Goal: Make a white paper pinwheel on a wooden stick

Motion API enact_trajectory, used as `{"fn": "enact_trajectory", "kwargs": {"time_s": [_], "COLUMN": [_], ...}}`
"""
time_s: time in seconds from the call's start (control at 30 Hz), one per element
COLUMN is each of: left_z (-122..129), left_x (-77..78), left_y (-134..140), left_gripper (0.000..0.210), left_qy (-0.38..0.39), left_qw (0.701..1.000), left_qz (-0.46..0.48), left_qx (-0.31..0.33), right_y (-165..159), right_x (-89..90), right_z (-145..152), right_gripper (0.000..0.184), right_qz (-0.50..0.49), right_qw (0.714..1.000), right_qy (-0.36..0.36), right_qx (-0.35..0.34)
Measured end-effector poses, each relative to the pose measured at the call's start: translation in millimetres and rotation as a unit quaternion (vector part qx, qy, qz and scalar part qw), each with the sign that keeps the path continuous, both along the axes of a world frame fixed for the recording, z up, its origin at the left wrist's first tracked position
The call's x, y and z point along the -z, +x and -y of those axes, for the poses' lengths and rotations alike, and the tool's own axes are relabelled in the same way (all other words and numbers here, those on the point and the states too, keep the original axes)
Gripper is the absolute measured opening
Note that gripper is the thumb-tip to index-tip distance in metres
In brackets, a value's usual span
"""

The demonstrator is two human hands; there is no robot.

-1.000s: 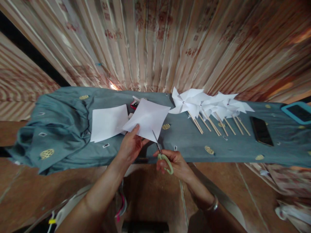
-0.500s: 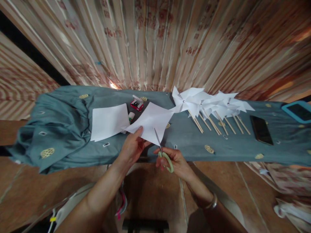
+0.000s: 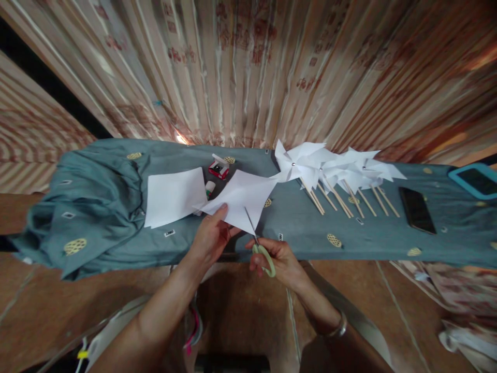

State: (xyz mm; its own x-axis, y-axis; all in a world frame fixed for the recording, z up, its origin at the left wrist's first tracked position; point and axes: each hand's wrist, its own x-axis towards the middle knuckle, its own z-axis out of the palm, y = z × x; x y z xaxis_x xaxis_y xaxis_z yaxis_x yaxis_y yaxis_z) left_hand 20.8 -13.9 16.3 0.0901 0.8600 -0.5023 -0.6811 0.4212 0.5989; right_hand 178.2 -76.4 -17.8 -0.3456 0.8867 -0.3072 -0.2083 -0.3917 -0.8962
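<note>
My left hand (image 3: 213,233) pinches the near left edge of a white paper square (image 3: 244,194), thumb on top and fingers beneath. The sheet is held corner toward me, above the cloth-covered table. In my right hand (image 3: 277,256) is a pair of scissors (image 3: 264,258) with pale green handles. Their blades lie at the sheet's near corner, pointing in toward its middle. Left of the held sheet rests a stack of white paper (image 3: 174,198). A small red box (image 3: 219,168) with its lid up and a glue stick (image 3: 210,187) sit just behind it.
Several white paper pinwheels (image 3: 305,158) on wooden sticks lie overlapping on the right. Beyond them are a dark phone (image 3: 417,210) and a blue-framed tablet (image 3: 476,180). A teal cloth (image 3: 303,233) covers the narrow table, bunched at its left end. A curtain (image 3: 248,67) hangs behind.
The far corner of the held paper has dipped slightly toward me. Both hands keep nearly the same places, and the scissors stay at the near corner.
</note>
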Motion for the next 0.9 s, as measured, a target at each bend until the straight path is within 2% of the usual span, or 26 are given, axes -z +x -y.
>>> {"fn": "enact_trajectory", "kwargs": {"time_s": [0.37, 0.9], "left_z": [2.9, 3.2], "left_x": [-0.7, 2.6], "left_y": [2.0, 3.0], "left_gripper": [0.014, 0.01], "left_qy": [0.01, -0.004], "left_qw": [1.0, 1.0], "left_qz": [-0.006, -0.018], "left_qx": [0.026, 0.017], "right_y": [0.3, -1.8], "right_x": [0.0, -0.7], "right_z": [-2.1, -3.1], "right_gripper": [0.047, 0.046], "right_qz": [0.009, 0.022], "right_qw": [1.0, 0.999], "right_qy": [0.01, 0.004], "right_qx": [0.013, 0.023]}}
